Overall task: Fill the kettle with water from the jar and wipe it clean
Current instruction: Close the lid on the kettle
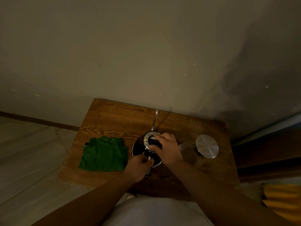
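A steel kettle (138,149) with a thin gooseneck spout (154,119) stands in the middle of a small wooden table (114,116). My left hand (138,167) grips the kettle's handle at its near side. My right hand (166,149) holds the kettle's round lid (149,140) by its knob, tilted up off the opening. To the right stands a glass jar (190,154) closed with a round metal lid (207,146). A folded green cloth (104,154) lies on the table to the left of the kettle.
The table stands against a plain wall (146,54). Pale tiled floor (29,152) lies to the left. A dark wooden piece of furniture (268,152) is at the right, with a yellow fabric (283,201) near the lower right corner.
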